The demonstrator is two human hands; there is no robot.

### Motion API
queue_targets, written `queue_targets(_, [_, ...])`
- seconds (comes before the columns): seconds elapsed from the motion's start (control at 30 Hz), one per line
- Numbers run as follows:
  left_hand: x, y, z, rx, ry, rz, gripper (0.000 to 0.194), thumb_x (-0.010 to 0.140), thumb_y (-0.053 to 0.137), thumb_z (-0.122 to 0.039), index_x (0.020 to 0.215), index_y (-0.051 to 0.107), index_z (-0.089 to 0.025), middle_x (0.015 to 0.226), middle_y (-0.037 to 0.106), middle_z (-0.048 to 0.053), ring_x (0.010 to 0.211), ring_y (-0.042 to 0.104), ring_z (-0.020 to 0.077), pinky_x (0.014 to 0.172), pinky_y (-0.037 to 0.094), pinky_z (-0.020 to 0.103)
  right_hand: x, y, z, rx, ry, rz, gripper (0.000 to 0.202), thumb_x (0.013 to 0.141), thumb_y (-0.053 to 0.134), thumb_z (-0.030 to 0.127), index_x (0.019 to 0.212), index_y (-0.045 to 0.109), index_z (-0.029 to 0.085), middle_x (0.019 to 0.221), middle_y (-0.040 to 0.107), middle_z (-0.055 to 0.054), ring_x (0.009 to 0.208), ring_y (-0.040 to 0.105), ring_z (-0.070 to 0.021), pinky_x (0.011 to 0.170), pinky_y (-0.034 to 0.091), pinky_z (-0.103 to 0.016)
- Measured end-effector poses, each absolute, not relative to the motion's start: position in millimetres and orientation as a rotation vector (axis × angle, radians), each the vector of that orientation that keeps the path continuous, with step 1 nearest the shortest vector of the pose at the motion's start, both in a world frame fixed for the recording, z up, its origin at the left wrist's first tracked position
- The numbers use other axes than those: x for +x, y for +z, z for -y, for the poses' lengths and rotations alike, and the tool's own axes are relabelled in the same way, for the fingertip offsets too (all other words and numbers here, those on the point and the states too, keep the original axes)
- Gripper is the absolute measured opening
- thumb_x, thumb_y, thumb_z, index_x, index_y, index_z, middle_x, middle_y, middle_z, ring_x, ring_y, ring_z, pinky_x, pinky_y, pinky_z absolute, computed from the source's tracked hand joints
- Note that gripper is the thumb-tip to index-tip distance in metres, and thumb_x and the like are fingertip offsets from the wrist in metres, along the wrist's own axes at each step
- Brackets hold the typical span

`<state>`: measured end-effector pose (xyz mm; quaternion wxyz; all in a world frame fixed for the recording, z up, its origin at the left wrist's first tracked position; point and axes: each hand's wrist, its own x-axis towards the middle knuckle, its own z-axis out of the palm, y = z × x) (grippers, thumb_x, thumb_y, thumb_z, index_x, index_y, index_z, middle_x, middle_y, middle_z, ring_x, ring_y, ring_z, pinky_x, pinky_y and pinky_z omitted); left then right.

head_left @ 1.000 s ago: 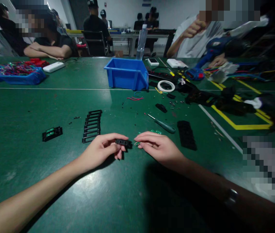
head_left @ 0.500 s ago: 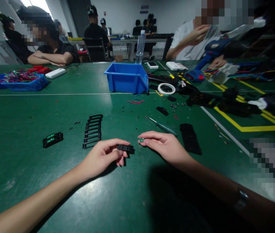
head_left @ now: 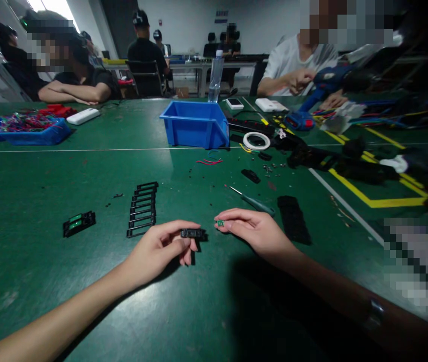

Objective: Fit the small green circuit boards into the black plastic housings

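Note:
Between the thumb and fingers of my left hand point(head_left: 168, 242) is a small black plastic housing point(head_left: 192, 234), held just above the table. My right hand point(head_left: 249, 227) pinches a tiny green circuit board point(head_left: 220, 223) at its fingertips, a short gap to the right of the housing. Left of my left hand lies a black ladder-like frame point(head_left: 143, 208). Farther left rests another black housing point(head_left: 79, 223) with green boards in it. Beyond my right hand lies a screwdriver point(head_left: 253, 202) with a green handle, and a black flat panel point(head_left: 293, 219) is to its right.
A blue bin point(head_left: 194, 124) stands at mid-table, with a water bottle point(head_left: 216, 78) behind it. Near it are a white tape ring point(head_left: 256, 141), loose screws point(head_left: 273, 167) and a cordless drill point(head_left: 317, 93). A blue tray point(head_left: 34, 131) of wires sits far left. Other people sit around.
The view has shifted slightly, so the table items appear a little lower and farther left. Both hands keep their holds, nearly still. The person at the back right has lowered a hand.

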<state>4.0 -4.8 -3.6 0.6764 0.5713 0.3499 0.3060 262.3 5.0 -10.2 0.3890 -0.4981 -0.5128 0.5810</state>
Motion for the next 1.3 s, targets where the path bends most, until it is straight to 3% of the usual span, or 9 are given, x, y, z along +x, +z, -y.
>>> queue_targets(0.33, [5, 0, 5, 1.218, 0.664, -0.807, 0.032, 0.098, 0.060, -0.026, 0.126, 0.064, -0.011, 0.091, 0.068, 0.007, 0.069, 0.064, 0.0124, 0.066, 0.052, 0.028, 263, -9, -4, -1.231, 1.489, 1.410, 0.013, 0.085, 0.073, 0.029, 0.092, 0.077, 0.019, 0.104, 0.073, -0.006, 0.081, 0.072, -0.0143, 0.080, 0.059, -0.026])
queue_targets(0.5, [7, 0, 5, 1.209, 0.667, -0.815, 0.031, 0.099, 0.059, -0.027, 0.125, 0.065, -0.011, 0.089, 0.069, 0.007, 0.070, 0.065, 0.0124, 0.067, 0.053, 0.027, 267, -5, -3, -1.251, 1.451, 1.505, 0.014, 0.089, 0.067, 0.028, 0.094, 0.077, 0.020, 0.106, 0.072, -0.006, 0.080, 0.072, -0.0144, 0.078, 0.060, -0.026])
queue_targets(0.77, [4, 0, 5, 1.179, 0.677, -0.837, 0.033, 0.098, 0.063, -0.030, 0.127, 0.065, -0.015, 0.090, 0.069, 0.006, 0.069, 0.065, 0.0126, 0.067, 0.053, 0.027, 270, -3, -4, -1.263, 1.303, 1.685, 0.018, 0.091, 0.066, 0.031, 0.100, 0.079, 0.022, 0.115, 0.074, -0.008, 0.104, 0.071, -0.0233, 0.090, 0.059, -0.033])
queue_targets(1.07, [4, 2, 4, 1.170, 0.645, -0.880, 0.034, 0.095, 0.067, -0.036, 0.124, 0.068, -0.018, 0.088, 0.070, 0.006, 0.068, 0.065, 0.0126, 0.065, 0.051, 0.026, 272, -5, -5, -1.183, 1.306, 1.684, 0.018, 0.093, 0.068, 0.038, 0.098, 0.081, 0.025, 0.114, 0.075, -0.008, 0.109, 0.070, -0.0249, 0.090, 0.057, -0.033])
queue_targets(1.3, [4, -2, 4, 1.195, 0.608, -0.913, 0.037, 0.095, 0.066, -0.038, 0.127, 0.068, -0.019, 0.088, 0.071, 0.007, 0.068, 0.066, 0.0137, 0.066, 0.053, 0.028, 273, -10, -4, -1.167, 1.317, 1.675, 0.015, 0.094, 0.069, 0.034, 0.103, 0.079, 0.030, 0.113, 0.075, -0.005, 0.110, 0.069, -0.0250, 0.091, 0.057, -0.037])
